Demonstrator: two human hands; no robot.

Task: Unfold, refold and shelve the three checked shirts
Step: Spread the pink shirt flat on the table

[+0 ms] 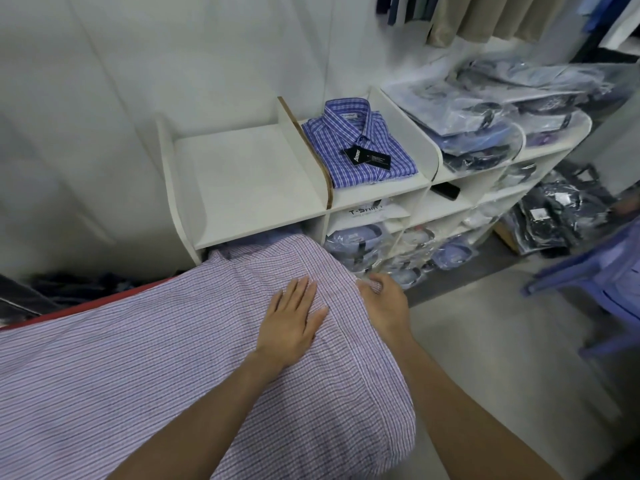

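Under your arms the pink checked shirt (138, 358) lies spread on the counter (86, 308). Your left hand (291, 320) presses flat on it with straight fingers, while just beside it your right hand (384, 299) pinches the shirt's edge. You seem to be in the refolding step. Beyond your hands, a folded blue checked shirt (356, 147) already sits on the shelf (242, 174). Next, bring the pinched edge over your flat hand for a straight crease.
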